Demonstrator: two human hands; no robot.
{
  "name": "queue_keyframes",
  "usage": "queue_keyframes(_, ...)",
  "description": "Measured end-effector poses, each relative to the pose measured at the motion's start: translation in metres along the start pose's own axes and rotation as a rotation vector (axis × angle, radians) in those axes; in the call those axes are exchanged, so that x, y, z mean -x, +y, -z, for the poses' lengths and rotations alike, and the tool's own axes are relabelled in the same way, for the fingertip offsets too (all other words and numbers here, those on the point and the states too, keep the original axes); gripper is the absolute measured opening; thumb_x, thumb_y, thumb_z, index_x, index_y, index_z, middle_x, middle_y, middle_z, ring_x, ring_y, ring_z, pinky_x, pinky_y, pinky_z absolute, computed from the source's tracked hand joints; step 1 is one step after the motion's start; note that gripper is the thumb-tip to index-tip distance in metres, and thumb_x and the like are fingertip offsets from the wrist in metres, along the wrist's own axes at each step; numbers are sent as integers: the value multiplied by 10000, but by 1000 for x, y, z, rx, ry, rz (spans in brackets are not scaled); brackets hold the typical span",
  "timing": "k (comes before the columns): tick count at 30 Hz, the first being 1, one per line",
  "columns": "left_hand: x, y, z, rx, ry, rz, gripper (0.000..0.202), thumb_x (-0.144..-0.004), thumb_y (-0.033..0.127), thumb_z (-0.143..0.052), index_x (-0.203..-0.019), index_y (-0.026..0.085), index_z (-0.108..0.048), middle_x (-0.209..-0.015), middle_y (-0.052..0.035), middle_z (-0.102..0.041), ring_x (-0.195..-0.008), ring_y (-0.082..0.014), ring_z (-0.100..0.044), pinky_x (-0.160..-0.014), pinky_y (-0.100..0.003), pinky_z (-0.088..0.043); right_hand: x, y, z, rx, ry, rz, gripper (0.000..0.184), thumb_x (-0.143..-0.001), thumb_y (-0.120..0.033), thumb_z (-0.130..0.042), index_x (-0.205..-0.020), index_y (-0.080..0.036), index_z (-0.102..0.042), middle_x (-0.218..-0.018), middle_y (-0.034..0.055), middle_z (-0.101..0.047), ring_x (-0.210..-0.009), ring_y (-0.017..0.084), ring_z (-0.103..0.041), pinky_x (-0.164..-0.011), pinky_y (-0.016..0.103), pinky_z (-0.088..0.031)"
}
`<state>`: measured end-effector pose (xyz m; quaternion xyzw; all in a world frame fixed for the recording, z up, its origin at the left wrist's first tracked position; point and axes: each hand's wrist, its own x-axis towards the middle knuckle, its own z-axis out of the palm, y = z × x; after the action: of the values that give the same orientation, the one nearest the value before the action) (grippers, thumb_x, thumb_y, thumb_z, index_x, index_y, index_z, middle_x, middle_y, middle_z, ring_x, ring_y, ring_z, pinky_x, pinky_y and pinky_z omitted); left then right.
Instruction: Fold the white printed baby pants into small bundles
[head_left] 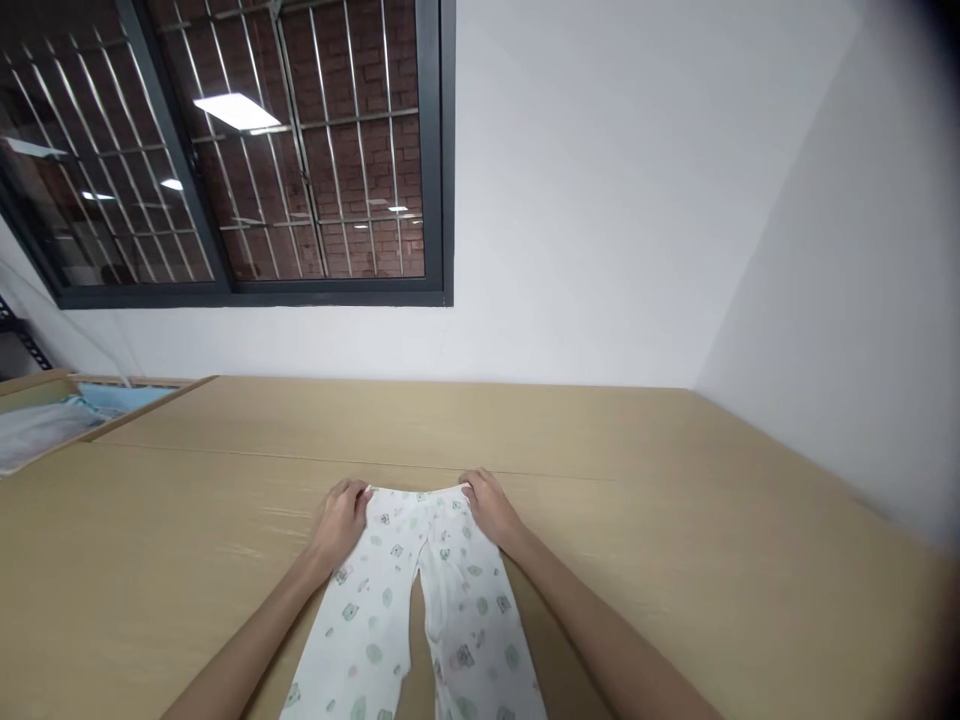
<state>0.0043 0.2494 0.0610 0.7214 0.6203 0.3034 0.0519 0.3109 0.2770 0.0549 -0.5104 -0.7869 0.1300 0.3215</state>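
A pair of white pants (375, 600) with a small green and grey print lies spread on the tan tabletop, waistband away from me and legs running off the bottom of the view. My left hand (343, 520) grips the left end of the waistband, fingers curled over the edge. At the opposite end, my right hand (489, 508) pinches the other waistband corner. Between both hands the waistband is stretched nearly straight. Some creases run down the right leg, and a gap of table shows between the legs. The leg ends are out of view.
The tan table (675, 520) reaches back to a white wall (585, 200) and a side wall at right. A box (90, 430) with pale and blue material stands at the far left. Above it is a barred, dark-framed window (439, 150).
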Motion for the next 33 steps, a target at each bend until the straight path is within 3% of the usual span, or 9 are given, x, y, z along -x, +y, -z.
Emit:
queue_keyframes(7,-35,-17,-29,-55,5,37,258,-984,230,-451,-931,172,-697,-958,-116,-696,-959,-236,-629,-887,-344,-435,-25,17,-11,93,44,-2,316,-965,-67,-383,-1062,-187,-659,-1105,93,-608,-1079,214,-552,-933,299,-426)
queue_keyframes(12,-60,-24,-35,-22,4,102,186,-977,281,-515,-1005,190,-675,-1040,-100,-717,-957,-206,-644,-820,-315,-453,-46,24,-12,171,55,-31,287,-988,-110,-411,-1026,-187,-685,-1079,97,-624,-1056,228,-551,-928,317,-401)
queue_keyframes(17,-79,-29,-38,3,3,93,168,-976,290,-546,-947,161,-649,-1001,-56,-687,-935,-181,-630,-862,-353,-491,-62,29,-8,222,16,4,281,-992,-112,-423,-1015,-186,-694,-1080,96,-644,-1013,214,-570,-880,296,-400)
queue_keyframes(22,-84,-33,-44,9,5,80,182,-993,293,-528,-971,157,-646,-1021,-48,-666,-999,-192,-626,-909,-393,-503,-70,33,-9,250,28,-12,248,-1015,-174,-438,-1071,-176,-680,-1115,114,-658,-1058,234,-571,-930,323,-386)
queue_keyframes(33,-71,-25,-40,-9,-2,90,241,-975,214,-422,-1031,183,-654,-1093,-108,-667,-1029,-234,-636,-894,-351,-451,-62,32,-8,258,66,-89,221,-1030,-230,-443,-1069,-184,-656,-1088,104,-682,-1063,229,-604,-926,319,-395)
